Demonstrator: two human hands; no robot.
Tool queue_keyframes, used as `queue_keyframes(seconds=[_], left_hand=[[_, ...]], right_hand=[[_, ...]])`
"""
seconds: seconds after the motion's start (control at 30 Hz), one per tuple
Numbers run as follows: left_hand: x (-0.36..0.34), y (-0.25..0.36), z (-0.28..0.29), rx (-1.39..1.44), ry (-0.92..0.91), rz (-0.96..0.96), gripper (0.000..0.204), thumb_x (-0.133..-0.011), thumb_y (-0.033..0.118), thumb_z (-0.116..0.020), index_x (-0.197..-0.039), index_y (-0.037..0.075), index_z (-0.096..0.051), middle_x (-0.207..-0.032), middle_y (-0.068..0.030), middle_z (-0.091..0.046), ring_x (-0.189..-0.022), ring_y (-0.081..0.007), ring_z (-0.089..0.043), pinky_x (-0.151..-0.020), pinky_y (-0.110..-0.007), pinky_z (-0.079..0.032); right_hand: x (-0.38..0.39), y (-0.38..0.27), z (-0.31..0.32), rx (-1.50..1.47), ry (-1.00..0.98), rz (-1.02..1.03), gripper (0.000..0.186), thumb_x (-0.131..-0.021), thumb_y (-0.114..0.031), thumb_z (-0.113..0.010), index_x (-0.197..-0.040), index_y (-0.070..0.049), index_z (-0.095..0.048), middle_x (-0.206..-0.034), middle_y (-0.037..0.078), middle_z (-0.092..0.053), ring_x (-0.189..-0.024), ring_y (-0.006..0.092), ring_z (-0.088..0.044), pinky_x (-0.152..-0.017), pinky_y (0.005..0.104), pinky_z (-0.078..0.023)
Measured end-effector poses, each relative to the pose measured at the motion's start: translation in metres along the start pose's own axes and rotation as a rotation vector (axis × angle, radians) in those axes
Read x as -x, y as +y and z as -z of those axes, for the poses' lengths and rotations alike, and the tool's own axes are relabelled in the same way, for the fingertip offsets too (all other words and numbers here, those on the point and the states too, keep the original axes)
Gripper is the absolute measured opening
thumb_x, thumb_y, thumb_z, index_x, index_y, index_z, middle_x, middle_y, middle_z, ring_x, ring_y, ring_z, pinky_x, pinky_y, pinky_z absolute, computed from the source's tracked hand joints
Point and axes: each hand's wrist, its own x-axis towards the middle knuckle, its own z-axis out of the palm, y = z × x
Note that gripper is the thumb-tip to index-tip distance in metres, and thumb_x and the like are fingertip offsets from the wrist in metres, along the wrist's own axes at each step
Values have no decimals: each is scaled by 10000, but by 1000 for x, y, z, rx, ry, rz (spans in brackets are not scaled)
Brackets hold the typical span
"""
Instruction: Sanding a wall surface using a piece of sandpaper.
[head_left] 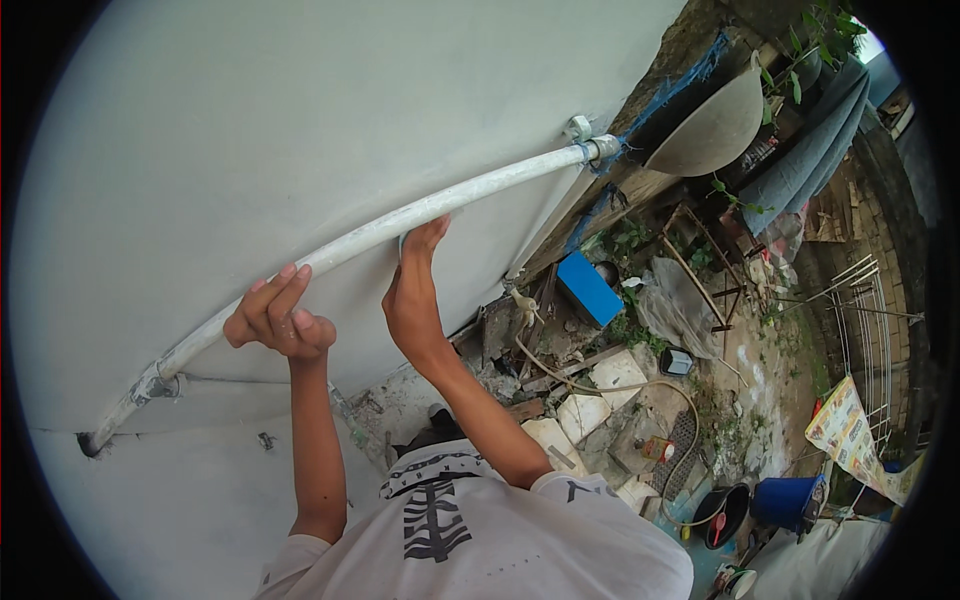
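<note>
A white pipe [420,212] runs diagonally across a pale wall [250,110], with fittings near both ends and a grey clamp near the upper right end. My left hand [280,315] grips the lower-left stretch, its bent fingers over the pipe and thumb below. My right hand [418,280] is just under the middle of the pipe, against the wall, fingers closed on a thin, pale bluish edge of something mostly hidden.
Below right lie broken slabs [585,415], a blue box [588,288], a hose [695,440], a metal frame [705,265] and buckets [785,500]. A grey basin [705,130], tangled blue netting and draped cloth are at upper right.
</note>
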Motion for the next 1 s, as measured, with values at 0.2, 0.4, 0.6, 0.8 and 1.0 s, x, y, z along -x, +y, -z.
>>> queue_keyframes(seconds=[0.2,0.4,0.6,0.8,1.0], left_hand=[[-1,-2,-1,-18,4,-6,406,-940,206,-321,-922,75,-705,-911,17,-692,-1018,-179,-429,-951,-299,-338],[-2,1,4,-14,-35,-1,413,-944,208,-320,-929,68,-708,-909,18,-696,-1021,-175,-431,-958,-295,-336],[0,-3,4,-30,-30,-14,417,-955,215,-323,-952,75,-715,-915,31,-690,-1037,-162,-436,-969,-292,-327],[0,-7,0,-68,-1,-48,412,-960,217,-318,-981,98,-712,-940,50,-682,-998,-144,-459,-978,-305,-318],[6,-8,-1,-52,-1,-33,408,-954,212,-314,-953,108,-708,-920,53,-678,-994,-139,-465,-965,-303,-320]], right_hand=[[0,-18,-14,65,-35,-8,847,-740,263,-364,-1509,152,-26,-1551,419,33,-1457,552,57,-1205,571,-80],[6,-12,-20,0,24,-91,738,-790,199,-332,-1475,200,-60,-1521,460,22,-1439,596,29,-1195,600,-79],[6,12,-14,76,-27,-89,793,-737,224,-332,-1476,201,-46,-1521,458,35,-1447,584,33,-1197,597,-55],[-19,9,1,121,1,-1,867,-705,248,-348,-1486,178,22,-1520,454,88,-1440,586,74,-1197,602,-34],[-8,-2,-4,-2,-55,-98,944,-698,255,-378,-1521,115,65,-1568,383,111,-1462,521,125,-1210,552,-17]])
